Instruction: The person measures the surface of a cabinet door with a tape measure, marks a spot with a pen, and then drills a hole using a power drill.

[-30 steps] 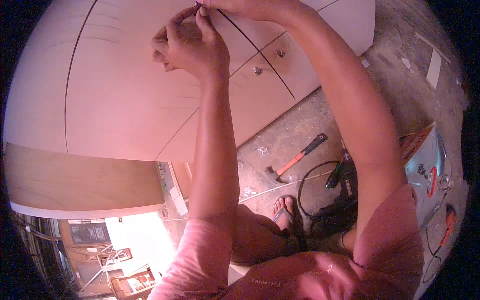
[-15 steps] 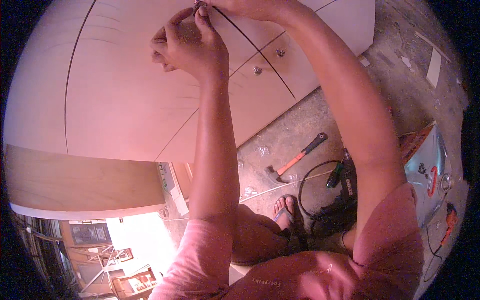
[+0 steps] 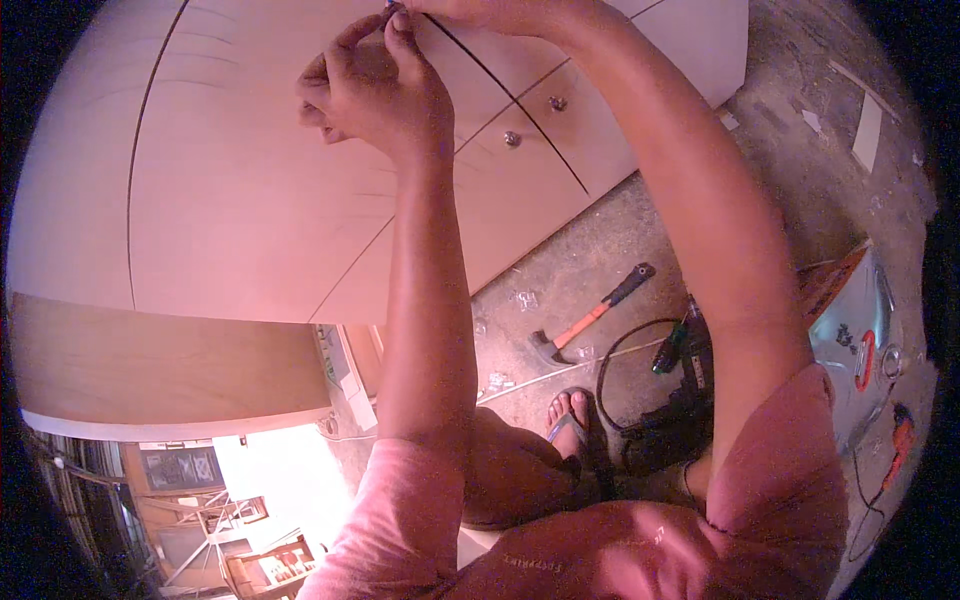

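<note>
Both hands are raised to the far top of the view against a pale cabinet (image 3: pixel 250 190). The left hand (image 3: pixel 370 90) pinches its thumb and forefinger narrowly on a tiny dark piece (image 3: pixel 390 8), which sits right at the fingertips beside a dark seam. The right hand (image 3: pixel 480 12) meets it from the right; its fingers are cut off, so their grip cannot be told. Two knobs (image 3: pixel 512 139) lie nearer right. A hammer (image 3: pixel 590 318) and drill (image 3: pixel 690 350) rest on the floor.

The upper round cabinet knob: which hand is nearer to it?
Right. The right hand works just above and left of the upper round knob, while the left hand sits farther left of it.
</note>
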Demonstrator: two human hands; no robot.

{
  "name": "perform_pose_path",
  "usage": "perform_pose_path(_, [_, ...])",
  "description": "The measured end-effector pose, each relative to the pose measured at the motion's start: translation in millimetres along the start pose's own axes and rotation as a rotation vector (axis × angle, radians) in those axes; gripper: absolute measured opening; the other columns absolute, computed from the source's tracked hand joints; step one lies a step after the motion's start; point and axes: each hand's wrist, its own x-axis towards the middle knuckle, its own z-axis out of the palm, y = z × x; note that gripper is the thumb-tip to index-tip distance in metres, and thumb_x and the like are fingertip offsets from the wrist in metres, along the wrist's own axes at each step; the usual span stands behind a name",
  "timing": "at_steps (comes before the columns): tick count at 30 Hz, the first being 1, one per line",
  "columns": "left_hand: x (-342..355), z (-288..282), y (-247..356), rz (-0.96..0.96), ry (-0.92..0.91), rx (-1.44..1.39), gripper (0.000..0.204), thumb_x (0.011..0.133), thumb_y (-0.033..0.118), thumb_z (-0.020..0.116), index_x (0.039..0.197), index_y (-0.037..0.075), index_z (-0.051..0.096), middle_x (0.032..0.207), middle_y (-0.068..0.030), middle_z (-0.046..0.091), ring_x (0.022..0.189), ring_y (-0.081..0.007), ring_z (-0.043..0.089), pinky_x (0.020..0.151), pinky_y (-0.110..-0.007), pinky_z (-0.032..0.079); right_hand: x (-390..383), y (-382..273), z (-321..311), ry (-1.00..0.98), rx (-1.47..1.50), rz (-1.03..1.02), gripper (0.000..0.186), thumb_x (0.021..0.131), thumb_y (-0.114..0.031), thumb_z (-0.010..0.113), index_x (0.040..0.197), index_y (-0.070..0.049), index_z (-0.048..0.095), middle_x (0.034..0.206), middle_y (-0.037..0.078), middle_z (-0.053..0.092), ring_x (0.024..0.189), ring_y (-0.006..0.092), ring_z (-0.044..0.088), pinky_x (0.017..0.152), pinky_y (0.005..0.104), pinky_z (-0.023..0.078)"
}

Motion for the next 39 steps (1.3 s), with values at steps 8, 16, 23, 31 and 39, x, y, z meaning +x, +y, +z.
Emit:
perform_pose_path(8, [-4,-1,5,0.017,0.08,0.18,0.028,0.084,0.031,0.081,0.102,0.011,0.074,0.109,-0.0192,0.059,0.113,-0.0343,0.046,0.094,-0.049,0.037,1,-1,-5,0.006,-0.007,0.002,0.02,0.084,-0.021,0.069,0.088,-0.002,0.071,0.073,0.013,0.07,0.067,0.0276,0.068,0.066,0.0396,0.053])
perform_pose_path(16, [-2,0,-2,-0.001,0.061,0.114,0.023,0.083,0.03,0.081,0.1,0.016,0.075,0.11,-0.0135,0.056,0.117,-0.0339,0.041,0.095,-0.052,0.031,2,0,-6,0.068,-0.001,-0.007,0.016,0.083,-0.016,0.069,0.087,0.0,0.069,0.07,0.011,0.069,0.063,0.0203,0.066,0.062,0.0363,0.052])
perform_pose_path(23, [-5,1,4,-0.003,0.098,0.141,0.026,0.082,0.03,0.082,0.1,0.011,0.075,0.101,-0.0148,0.064,0.114,-0.0317,0.045,0.095,-0.05,0.036,1,4,-5,0.033,-0.038,0.02,0.016,0.083,-0.015,0.07,0.087,0.0,0.07,0.069,0.01,0.069,0.061,0.0185,0.064,0.061,0.0354,0.052])
perform_pose_path(31, [-3,2,1,0.004,0.106,0.104,0.026,0.082,0.032,0.084,0.097,0.012,0.076,0.104,-0.015,0.061,0.113,-0.0314,0.046,0.094,-0.047,0.038,1,4,-2,0.03,-0.036,0.044,0.018,0.083,-0.018,0.07,0.087,0.0,0.071,0.069,0.01,0.068,0.06,0.0187,0.063,0.061,0.0361,0.052])
perform_pose_path(39, [-1,0,2,0.004,0.085,0.126,0.024,0.082,0.033,0.084,0.096,0.015,0.077,0.108,-0.0148,0.058,0.112,-0.032,0.046,0.095,-0.048,0.038,1,3,-2,0.067,-0.024,-0.007,0.016,0.083,-0.017,0.07,0.085,-0.001,0.07,0.068,0.011,0.068,0.06,0.0217,0.065,0.061,0.0369,0.052])
